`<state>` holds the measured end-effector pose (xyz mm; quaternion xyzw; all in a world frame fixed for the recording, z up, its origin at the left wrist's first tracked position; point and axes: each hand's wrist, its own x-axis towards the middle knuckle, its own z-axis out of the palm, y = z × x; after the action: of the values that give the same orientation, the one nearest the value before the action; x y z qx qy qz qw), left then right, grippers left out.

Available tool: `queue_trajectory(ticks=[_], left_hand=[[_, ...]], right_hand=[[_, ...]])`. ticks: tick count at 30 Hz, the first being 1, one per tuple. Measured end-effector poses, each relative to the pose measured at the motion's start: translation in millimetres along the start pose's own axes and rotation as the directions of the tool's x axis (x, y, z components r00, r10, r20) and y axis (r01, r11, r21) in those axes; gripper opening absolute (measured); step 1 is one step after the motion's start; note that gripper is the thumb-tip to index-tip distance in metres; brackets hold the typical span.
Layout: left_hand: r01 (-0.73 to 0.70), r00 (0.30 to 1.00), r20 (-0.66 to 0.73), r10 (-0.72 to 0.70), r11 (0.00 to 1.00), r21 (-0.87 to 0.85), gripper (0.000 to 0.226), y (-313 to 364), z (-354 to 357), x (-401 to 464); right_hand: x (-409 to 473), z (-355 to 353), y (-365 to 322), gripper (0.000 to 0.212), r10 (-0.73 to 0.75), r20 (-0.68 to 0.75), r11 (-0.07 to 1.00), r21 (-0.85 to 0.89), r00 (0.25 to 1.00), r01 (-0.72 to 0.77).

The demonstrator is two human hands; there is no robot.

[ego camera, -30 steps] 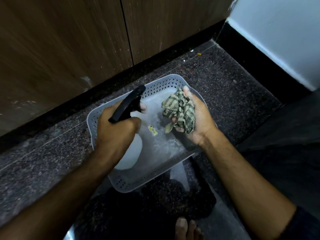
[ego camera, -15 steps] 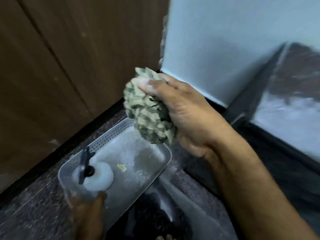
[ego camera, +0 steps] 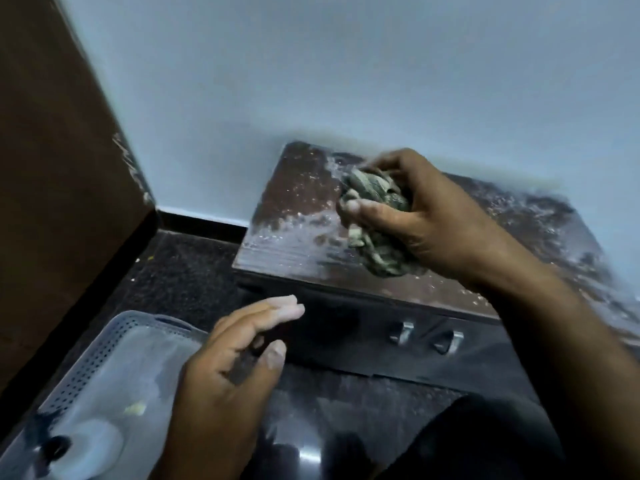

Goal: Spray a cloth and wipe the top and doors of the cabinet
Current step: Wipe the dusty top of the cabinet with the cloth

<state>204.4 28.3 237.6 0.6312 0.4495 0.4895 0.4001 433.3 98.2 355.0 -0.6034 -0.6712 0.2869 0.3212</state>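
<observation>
A low dark wooden cabinet (ego camera: 298,202) stands against the pale wall, its top dusty and streaked white. My right hand (ego camera: 426,216) holds a bunched green checked cloth (ego camera: 377,223) pressed on the left part of that top. Two metal handles (ego camera: 401,332) show on the dark doors below. My left hand (ego camera: 225,382) hovers empty with fingers spread in front of the doors, above the right edge of a grey perforated basket (ego camera: 104,348). The white spray bottle (ego camera: 90,445) with a black head lies inside the basket at the bottom left.
A tall brown wooden panel (ego camera: 59,202) rises on the left. The floor (ego camera: 187,271) is dark speckled stone with a black skirting along the wall. My dark-clothed knee (ego camera: 485,441) fills the lower right.
The view swung right from the basket to the cabinet. My left hand let go of the spray bottle, which now lies in the basket. My right hand carried the cloth onto the cabinet top.
</observation>
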Motion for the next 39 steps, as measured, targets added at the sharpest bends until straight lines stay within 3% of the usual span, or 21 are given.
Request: queue_trajectory(ticks=[4,8,12,15,20,24,26,29,31,33,36,37,39], left_hand=[[-0.001,0.987,0.163,-0.010,0.998,0.066,0.039,17,20,24],[-0.096,0.962,0.271,0.025,0.963,0.254,0.040,22,49,68],[-0.107,0.958,0.288,-0.003,0.925,0.366,0.044,15,72,93],[-0.145,0.957,0.289,0.028,0.908,0.393,0.044,6,83,98],[-0.176,0.962,0.264,0.071,0.900,0.399,0.040,-5,87,95],[-0.217,0.955,0.273,0.116,0.901,0.376,0.038,-3,79,83],[-0.219,0.958,0.264,0.115,0.887,0.407,0.038,-2,82,85],[-0.211,0.966,0.232,0.113,0.862,0.461,0.035,6,86,95],[-0.222,0.966,0.224,0.131,0.863,0.454,0.031,9,84,102],[-0.238,0.960,0.244,0.135,0.855,0.461,0.030,9,80,104],[-0.235,0.958,0.263,0.116,0.844,0.482,0.030,7,78,103],[-0.230,0.958,0.264,0.107,0.839,0.493,0.030,7,80,104],[-0.216,0.964,0.249,0.097,0.833,0.510,0.031,9,84,107]], right_hand=[[-9,-9,54,0.030,0.074,-0.123,0.916,-0.385,0.990,-0.117],[-25,14,91,0.052,0.152,-0.103,0.828,-0.530,0.983,-0.184],[-27,43,98,0.062,0.259,-0.240,0.718,-0.600,0.936,-0.353],[-14,71,90,0.070,0.186,-0.265,0.687,-0.654,0.946,-0.318],[-34,64,105,0.046,-0.019,-0.193,0.802,-0.588,0.981,-0.100],[-34,30,125,0.040,0.148,-0.358,0.774,-0.538,0.922,-0.334],[-13,45,115,0.041,0.150,-0.382,0.755,-0.551,0.912,-0.355],[-3,82,94,0.042,-0.001,-0.222,0.799,-0.586,0.975,-0.133],[-15,74,100,0.040,-0.045,-0.190,0.872,-0.486,0.981,-0.054],[-27,44,119,0.039,0.052,-0.294,0.913,-0.373,0.954,-0.165],[-30,9,142,0.032,0.261,-0.490,0.843,-0.304,0.832,-0.443],[-26,13,139,0.031,0.276,-0.518,0.836,-0.286,0.809,-0.468],[-14,41,117,0.031,0.214,-0.462,0.863,-0.322,0.860,-0.388]])
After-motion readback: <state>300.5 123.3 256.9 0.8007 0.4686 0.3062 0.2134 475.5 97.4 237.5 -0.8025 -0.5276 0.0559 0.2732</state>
